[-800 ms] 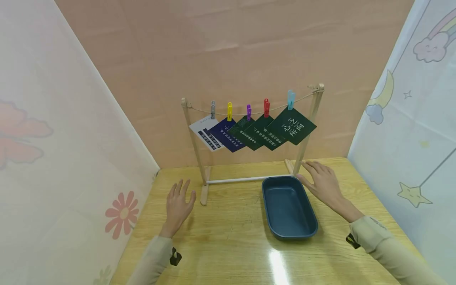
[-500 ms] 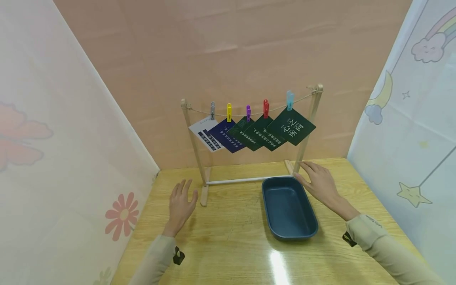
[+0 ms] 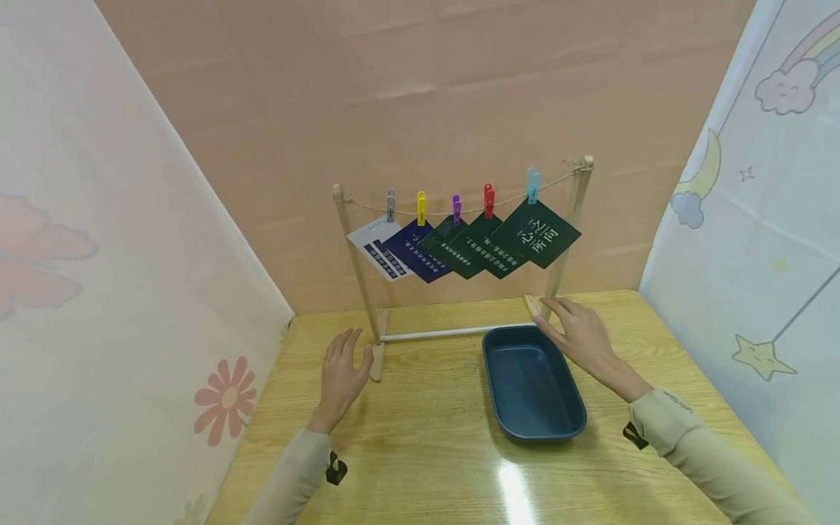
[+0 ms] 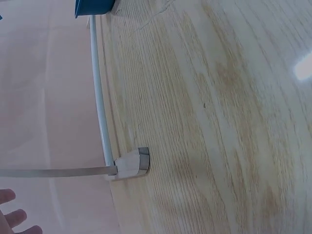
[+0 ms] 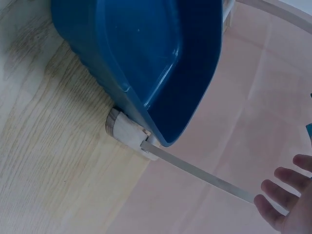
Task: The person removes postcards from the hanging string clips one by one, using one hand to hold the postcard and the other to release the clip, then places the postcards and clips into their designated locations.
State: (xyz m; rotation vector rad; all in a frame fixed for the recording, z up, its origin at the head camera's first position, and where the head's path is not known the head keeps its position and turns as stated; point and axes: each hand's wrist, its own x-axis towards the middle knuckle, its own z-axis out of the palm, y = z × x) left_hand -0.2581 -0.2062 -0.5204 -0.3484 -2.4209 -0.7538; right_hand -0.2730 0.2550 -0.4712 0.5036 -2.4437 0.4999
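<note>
Both my hands hover over the table, holding nothing. My left hand (image 3: 344, 375) is just left of the rack's left foot (image 3: 377, 362), fingers spread; only its fingertips (image 4: 15, 218) show in the left wrist view. My right hand (image 3: 580, 335) is by the rack's right post (image 3: 569, 248), above the blue tub's (image 3: 534, 386) far right corner. From the rack's string (image 3: 367, 208) hang a white card (image 3: 374, 246), a navy card (image 3: 422, 259) and several green cards (image 3: 538, 233). Grey (image 3: 391, 205), yellow (image 3: 421, 208), purple (image 3: 456, 210), red (image 3: 488, 201) and light blue (image 3: 533, 186) clothespins hold them.
A white bar (image 3: 453, 333) joins the rack's feet along the back of the wooden table (image 3: 426, 437). A pink cloth (image 3: 328, 109) rises behind the rack. Printed white cloths stand at left (image 3: 131, 292) and right (image 3: 741, 255).
My left hand has shifted right toward the rack's left foot. My right hand has shifted left, its fingertips now across the right post. Cards, clothespins and tub stay put.
</note>
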